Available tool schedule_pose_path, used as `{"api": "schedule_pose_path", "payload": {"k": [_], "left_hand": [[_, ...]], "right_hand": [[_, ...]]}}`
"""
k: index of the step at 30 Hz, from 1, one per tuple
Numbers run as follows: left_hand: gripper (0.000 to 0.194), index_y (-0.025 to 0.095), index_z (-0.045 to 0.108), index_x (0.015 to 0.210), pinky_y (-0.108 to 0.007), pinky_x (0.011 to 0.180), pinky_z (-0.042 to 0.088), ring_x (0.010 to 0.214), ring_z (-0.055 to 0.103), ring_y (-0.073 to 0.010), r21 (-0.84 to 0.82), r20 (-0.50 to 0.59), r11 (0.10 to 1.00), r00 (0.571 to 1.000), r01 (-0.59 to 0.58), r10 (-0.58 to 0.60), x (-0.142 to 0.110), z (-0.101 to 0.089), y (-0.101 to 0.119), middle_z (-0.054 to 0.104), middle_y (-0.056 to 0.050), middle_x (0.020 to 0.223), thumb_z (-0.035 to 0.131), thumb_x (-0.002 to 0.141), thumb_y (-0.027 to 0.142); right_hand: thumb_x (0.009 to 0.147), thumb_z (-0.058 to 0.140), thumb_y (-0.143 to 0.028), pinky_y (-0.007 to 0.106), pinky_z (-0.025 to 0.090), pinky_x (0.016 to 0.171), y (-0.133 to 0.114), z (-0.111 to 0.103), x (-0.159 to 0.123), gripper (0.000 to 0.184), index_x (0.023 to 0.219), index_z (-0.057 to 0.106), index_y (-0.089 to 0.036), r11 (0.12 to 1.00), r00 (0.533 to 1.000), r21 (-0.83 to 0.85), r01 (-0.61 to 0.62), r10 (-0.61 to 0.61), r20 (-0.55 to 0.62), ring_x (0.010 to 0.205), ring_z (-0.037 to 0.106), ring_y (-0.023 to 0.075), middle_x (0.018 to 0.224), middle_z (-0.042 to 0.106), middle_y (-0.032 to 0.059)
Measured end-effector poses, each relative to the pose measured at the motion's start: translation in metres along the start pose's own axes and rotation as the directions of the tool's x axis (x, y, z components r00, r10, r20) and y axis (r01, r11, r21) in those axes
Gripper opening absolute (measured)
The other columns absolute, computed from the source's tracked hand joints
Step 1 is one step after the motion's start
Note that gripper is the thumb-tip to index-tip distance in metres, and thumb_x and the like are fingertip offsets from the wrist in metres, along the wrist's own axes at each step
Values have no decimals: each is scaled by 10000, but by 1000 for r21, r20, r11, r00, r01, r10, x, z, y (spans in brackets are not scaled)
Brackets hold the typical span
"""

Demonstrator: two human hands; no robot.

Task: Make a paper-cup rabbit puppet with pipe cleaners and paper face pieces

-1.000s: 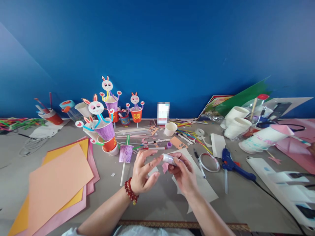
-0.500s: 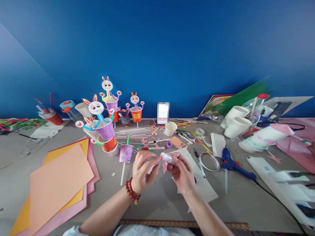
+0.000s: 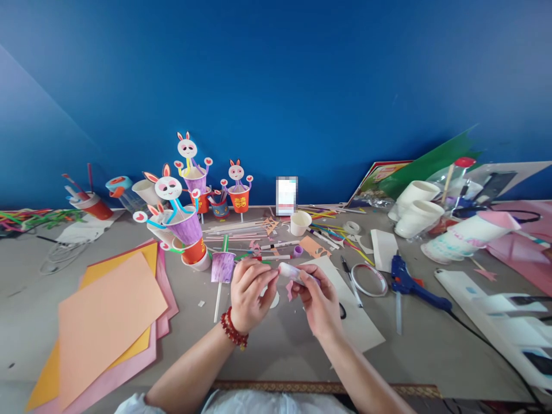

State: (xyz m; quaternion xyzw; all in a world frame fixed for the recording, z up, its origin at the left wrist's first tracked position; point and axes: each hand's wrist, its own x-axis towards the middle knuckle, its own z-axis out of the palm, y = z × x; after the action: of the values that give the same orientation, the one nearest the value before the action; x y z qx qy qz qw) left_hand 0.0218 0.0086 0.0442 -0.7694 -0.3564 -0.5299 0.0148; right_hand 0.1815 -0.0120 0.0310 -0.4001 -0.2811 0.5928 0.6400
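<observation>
My right hand (image 3: 319,296) grips a glue stick (image 3: 290,271), a pale tube whose white end points left. Close to that end, my left hand (image 3: 254,290) is closed with thumb and fingertips together. A hint of pink shows at those fingertips, too small to make out. Under the left hand a white paper disc (image 3: 272,298) is partly covered. Pink paper scraps (image 3: 295,289) and a white sheet (image 3: 360,328) lie below the right hand, along with a black loop (image 3: 342,311), perhaps a scissor handle. A purple cap (image 3: 298,251) sits just beyond.
Rabbit figures on paper cups (image 3: 186,230) stand at left, behind coloured paper sheets (image 3: 110,328). A purple cup piece on a stick (image 3: 222,268) lies beside my left hand. To the right are a tape roll (image 3: 369,280), a blue glue gun (image 3: 403,276) and a power strip (image 3: 470,316).
My left fingertips have drawn together at the end of the glue stick. The white disc beneath shows more. The view has shifted slightly.
</observation>
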Motion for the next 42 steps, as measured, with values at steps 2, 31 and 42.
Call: {"api": "schedule_pose_path", "payload": {"k": [2, 31, 42], "left_hand": [[300, 214, 651, 1047, -415, 856, 535, 893, 632, -203, 3, 2, 1000, 1000, -2, 2, 0, 0, 0, 699, -48, 916, 661, 800, 44], [161, 160, 681, 848, -275, 634, 520, 745, 654, -172, -479, 270, 587, 745, 653, -610, 7, 2, -7, 721, -69, 831, 622, 888, 304], [131, 199, 672, 941, -356, 796, 527, 880, 609, -200, -10, 377, 990, 918, 142, -128, -33, -23, -24, 698, -56, 903, 586, 876, 125]], "right_hand": [[789, 756, -380, 233, 467, 493, 0, 2, -1, 230, 876, 652, -193, 1000, 1000, -1, -7, 7, -5, 527, 569, 112, 656, 636, -13], [754, 740, -334, 295, 578, 657, -16, -15, 8, 170, 879, 665, -246, 954, 991, 268, -132, 130, 26, 693, 647, 156, 847, 710, 13], [723, 810, -312, 410, 538, 872, -19, -55, 3, 411, 1111, 680, -278, 990, 982, -130, -61, 83, 167, 998, 654, 256, 1032, 719, 55]]}}
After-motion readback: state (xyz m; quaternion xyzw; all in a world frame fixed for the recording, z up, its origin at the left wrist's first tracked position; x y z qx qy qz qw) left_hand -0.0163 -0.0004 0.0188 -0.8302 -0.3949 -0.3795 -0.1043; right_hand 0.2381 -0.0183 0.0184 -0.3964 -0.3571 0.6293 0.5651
